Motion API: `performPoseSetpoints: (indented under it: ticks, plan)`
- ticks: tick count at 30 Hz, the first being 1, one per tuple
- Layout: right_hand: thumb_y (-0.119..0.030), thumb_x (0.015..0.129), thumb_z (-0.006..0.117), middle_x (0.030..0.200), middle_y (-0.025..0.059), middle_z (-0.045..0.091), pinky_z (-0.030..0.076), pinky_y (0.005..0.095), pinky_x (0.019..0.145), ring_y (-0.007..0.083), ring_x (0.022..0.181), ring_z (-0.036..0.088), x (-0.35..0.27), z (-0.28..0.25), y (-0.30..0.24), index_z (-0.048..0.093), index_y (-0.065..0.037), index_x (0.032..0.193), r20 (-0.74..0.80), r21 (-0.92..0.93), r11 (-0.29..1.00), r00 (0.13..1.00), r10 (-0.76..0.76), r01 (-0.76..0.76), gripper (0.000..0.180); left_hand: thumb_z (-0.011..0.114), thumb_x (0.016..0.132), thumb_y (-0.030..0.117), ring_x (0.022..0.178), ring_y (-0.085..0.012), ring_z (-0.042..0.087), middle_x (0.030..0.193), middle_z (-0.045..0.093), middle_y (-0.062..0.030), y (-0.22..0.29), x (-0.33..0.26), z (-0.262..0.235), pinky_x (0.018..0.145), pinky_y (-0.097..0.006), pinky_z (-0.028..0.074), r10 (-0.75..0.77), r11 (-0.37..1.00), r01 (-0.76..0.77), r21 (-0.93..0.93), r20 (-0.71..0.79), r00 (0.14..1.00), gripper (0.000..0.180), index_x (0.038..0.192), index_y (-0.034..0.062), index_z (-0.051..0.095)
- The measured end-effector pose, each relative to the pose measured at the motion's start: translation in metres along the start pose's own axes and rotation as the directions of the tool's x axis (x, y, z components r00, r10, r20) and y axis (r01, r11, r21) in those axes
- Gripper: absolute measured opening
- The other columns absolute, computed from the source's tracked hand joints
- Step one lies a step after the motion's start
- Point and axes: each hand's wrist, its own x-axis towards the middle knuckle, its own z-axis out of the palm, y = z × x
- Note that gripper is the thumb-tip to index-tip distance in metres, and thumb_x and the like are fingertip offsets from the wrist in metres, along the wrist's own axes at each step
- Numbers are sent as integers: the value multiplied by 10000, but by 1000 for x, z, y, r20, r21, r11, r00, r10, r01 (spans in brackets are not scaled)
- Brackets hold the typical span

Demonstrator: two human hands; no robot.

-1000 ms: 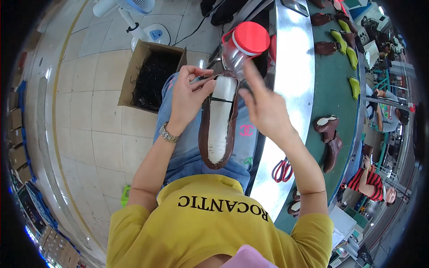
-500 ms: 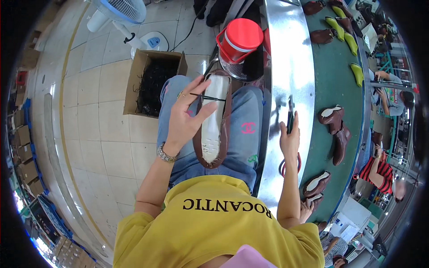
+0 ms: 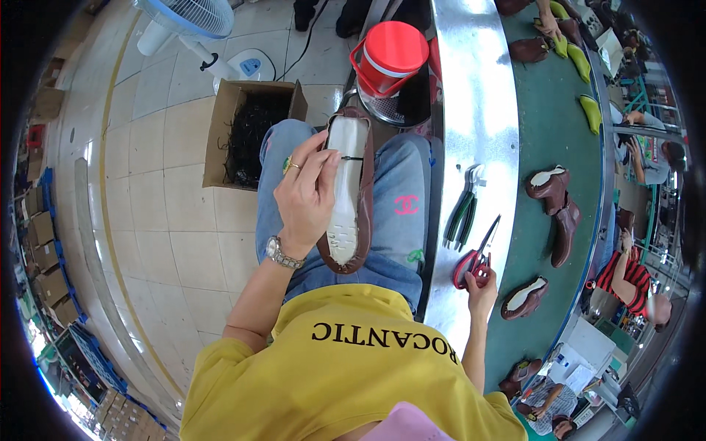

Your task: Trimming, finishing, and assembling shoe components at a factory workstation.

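Observation:
Across my thighs lies a brown shoe upper, its white insole facing up and its toe and heel in line with my legs. A thin black tie crosses the insole. My left hand is over the shoe's left edge, its fingers closed on the tie's end, which they mostly hide. At the metal ledge on the right, my right hand grips the red handles of a pair of scissors, whose dark blades point away from me. Green-handled pliers lie on the ledge beyond the scissors.
The metal ledge runs beside a green conveyor belt carrying brown shoes and yellow-green shoe forms. A carton of black strips, a red bucket and a fan stand ahead. A co-worker's hand reaches over the belt.
My right hand has let go of the pliers, moved nearer to me and taken hold of the scissors. My left fingers have closed in on the tie. A co-worker's hand has appeared far up the belt.

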Motion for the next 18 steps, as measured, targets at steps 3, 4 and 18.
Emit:
performPoseSetpoints:
  ticks: [3, 4, 18]
  plan:
    - [-100, 835, 722, 901, 83, 630, 482, 265, 642, 160, 759, 605, 6, -12, -24, 538, 16, 1152, 289, 478, 837, 947, 136, -266, 385, 661, 885, 83, 821, -245, 669, 1051, 677, -98, 1, -1, -3, 675, -315, 527, -16, 1000, 16, 0, -20, 1000, 66, 906, 20, 667]
    - [-96, 839, 715, 904, 78, 629, 474, 253, 636, 152, 761, 601, 0, -13, -45, 530, 11, 1160, 335, 629, 718, 937, 97, -299, 386, 662, 885, 83, 811, -245, 666, 1039, 673, -93, 2, -2, -2, 669, -316, 525, -24, 1000, 24, 3, -24, 999, 64, 904, 23, 664]
    - [-796, 851, 372, 689, 3, 452, 355, 241, 428, 101, 512, 434, -65, 6, -241, 516, -33, 995, 897, 401, 816, 360, -257, -417, 790, 644, 897, 64, 776, -243, 627, 974, 629, -94, 3, -8, 2, 640, -320, 504, -28, 1000, 28, -1, -57, 998, 48, 907, 17, 640]
